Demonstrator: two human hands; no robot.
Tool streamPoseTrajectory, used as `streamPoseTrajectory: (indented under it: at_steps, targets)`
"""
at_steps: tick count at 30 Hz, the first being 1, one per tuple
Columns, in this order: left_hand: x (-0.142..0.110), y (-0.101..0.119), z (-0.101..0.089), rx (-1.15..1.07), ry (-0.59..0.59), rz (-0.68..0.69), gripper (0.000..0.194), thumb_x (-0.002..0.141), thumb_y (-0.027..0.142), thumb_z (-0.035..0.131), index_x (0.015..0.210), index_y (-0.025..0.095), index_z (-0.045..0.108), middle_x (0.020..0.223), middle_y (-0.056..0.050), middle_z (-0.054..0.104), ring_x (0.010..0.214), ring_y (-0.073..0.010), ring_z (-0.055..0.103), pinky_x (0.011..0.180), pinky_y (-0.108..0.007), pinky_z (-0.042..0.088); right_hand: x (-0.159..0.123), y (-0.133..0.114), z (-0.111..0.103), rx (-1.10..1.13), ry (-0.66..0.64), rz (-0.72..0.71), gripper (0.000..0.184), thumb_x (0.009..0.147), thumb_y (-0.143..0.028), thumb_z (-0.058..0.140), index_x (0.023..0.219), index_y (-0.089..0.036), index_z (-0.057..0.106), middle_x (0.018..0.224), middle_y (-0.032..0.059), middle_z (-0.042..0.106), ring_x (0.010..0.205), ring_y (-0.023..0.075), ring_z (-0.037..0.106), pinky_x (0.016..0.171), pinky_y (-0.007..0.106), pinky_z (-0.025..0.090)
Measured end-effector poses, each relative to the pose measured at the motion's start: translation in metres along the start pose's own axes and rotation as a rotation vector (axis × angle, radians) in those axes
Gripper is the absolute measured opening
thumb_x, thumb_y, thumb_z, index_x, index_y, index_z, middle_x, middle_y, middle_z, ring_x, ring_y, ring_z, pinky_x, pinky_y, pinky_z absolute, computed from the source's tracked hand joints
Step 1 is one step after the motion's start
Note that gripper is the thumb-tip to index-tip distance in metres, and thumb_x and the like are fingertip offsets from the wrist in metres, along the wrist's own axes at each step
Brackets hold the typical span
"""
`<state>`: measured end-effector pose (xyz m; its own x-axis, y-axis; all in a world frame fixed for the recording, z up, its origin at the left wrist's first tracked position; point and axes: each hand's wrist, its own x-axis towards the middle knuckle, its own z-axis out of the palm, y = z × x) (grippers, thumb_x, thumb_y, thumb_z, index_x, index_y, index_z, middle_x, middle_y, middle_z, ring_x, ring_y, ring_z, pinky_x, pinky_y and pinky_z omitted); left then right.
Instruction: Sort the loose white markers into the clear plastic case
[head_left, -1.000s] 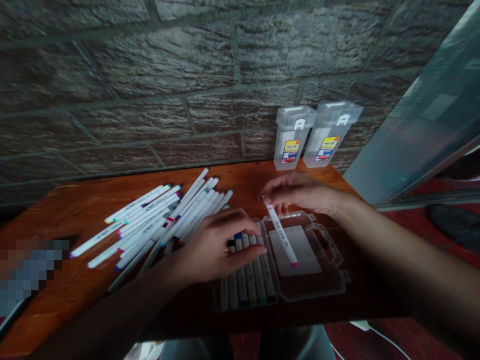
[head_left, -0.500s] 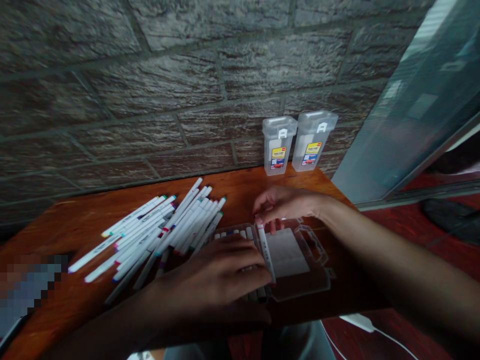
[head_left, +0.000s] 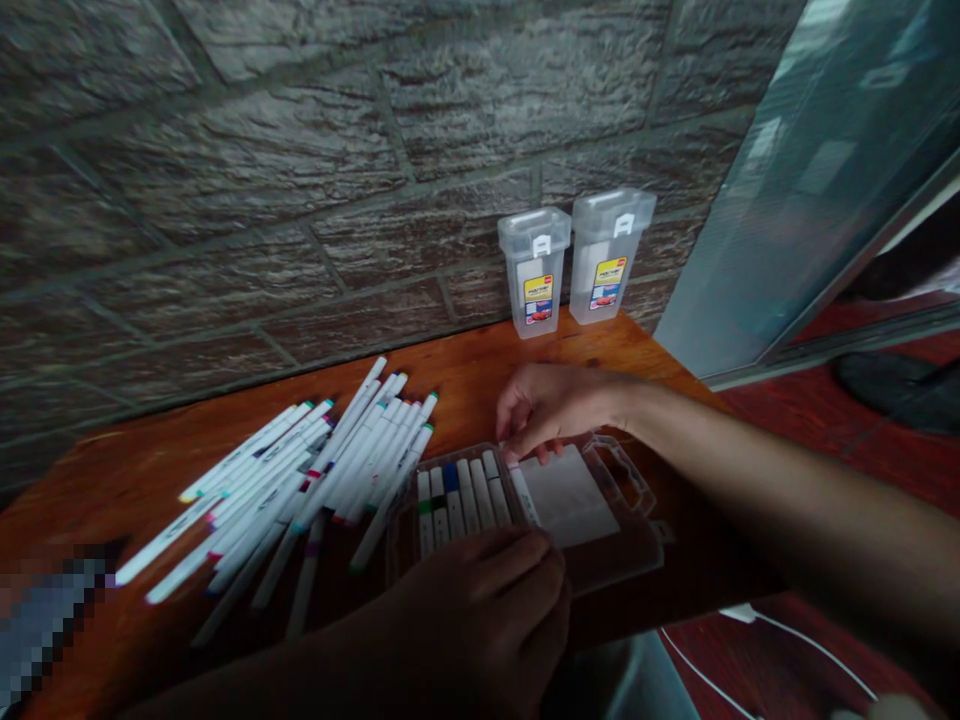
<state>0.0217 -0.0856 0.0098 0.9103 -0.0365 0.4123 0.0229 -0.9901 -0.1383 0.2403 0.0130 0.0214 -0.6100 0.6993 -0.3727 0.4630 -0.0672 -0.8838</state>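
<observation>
Left arm [head_left: 300, 660]: bare, low, reaching to the case's [head_left: 600, 575] near edge | left hand [head_left: 506, 605]: back up, fingers curled together, fingertips hidden, over that edge | right arm [head_left: 735, 480]: bare, slanting in from the case's right | right hand [head_left: 536, 410]: above its far edge, thumb and forefinger pinched, other fingers bent downward

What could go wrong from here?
The marker at the right hand lies along the fold between the case's tray and its open lid, so it might catch there or slip onto the lid side.

The left hand covers the row's near end, so a badly seated marker there could go unnoticed.

The loose markers overlap in a heap close to the case; a bump might set some rolling.
</observation>
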Motion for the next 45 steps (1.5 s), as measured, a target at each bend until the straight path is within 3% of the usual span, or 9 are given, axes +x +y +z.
streamPoseTrajectory:
  at_steps: [8, 15, 19, 26, 45]
  targets:
    - [-0.008, 0.015, 0.009, 0.117, 0.055, -0.111, 0.019, 0.090, 0.013, 0.062, 0.101, 0.005, 0.075, 0.102, -0.016, 0.078, 0.099, -0.0261, 0.075, 0.095, -0.038, 0.063, -0.002, -0.001, 0.005, -0.073, 0.069, -0.011, 0.018, 0.071, -0.029, 0.085, 0.075, -0.016, 0.072, 0.058, -0.0017, 0.067, 0.048, 0.0101, 0.060, 0.041, 0.019, 0.043]
    - [-0.009, 0.014, 0.010, 0.123, 0.082, -0.095, 0.015, 0.088, 0.014, 0.063, 0.094, 0.007, 0.075, 0.099, -0.015, 0.079, 0.096, -0.0247, 0.077, 0.113, -0.042, 0.053, -0.004, -0.002, 0.005, -0.227, 0.129, -0.035, 0.020, 0.073, -0.033, 0.085, 0.079, -0.015, 0.078, 0.058, -0.0011, 0.066, 0.045, 0.0081, 0.053, 0.038, 0.018, 0.036]
    - [-0.007, 0.012, 0.013, 0.081, 0.115, -0.129, 0.012, 0.090, 0.018, 0.066, 0.088, 0.009, 0.073, 0.093, -0.013, 0.078, 0.094, -0.0235, 0.076, 0.110, -0.040, 0.055, -0.005, 0.000, 0.005, -0.225, 0.133, 0.003, 0.025, 0.073, -0.037, 0.086, 0.084, -0.015, 0.081, 0.067, 0.0031, 0.073, 0.049, 0.0108, 0.057, 0.038, 0.019, 0.038]
    - [-0.006, 0.011, 0.013, -0.031, 0.079, -0.164, 0.020, 0.095, 0.015, 0.052, 0.085, 0.011, 0.069, 0.087, -0.010, 0.070, 0.091, -0.0210, 0.072, 0.104, -0.040, 0.057, -0.003, 0.003, 0.004, -0.216, 0.118, -0.024, 0.025, 0.070, -0.037, 0.086, 0.079, -0.015, 0.080, 0.067, 0.0027, 0.074, 0.054, 0.0123, 0.061, 0.045, 0.020, 0.038]
    - [-0.007, 0.009, 0.011, -0.121, 0.068, -0.216, 0.008, 0.093, 0.014, 0.064, 0.087, 0.012, 0.069, 0.084, -0.005, 0.068, 0.097, -0.0199, 0.068, 0.116, -0.042, 0.048, -0.002, 0.005, 0.002, -0.178, 0.087, -0.044, 0.021, 0.070, -0.034, 0.085, 0.078, -0.015, 0.079, 0.066, 0.0015, 0.072, 0.054, 0.0109, 0.057, 0.046, 0.022, 0.035]
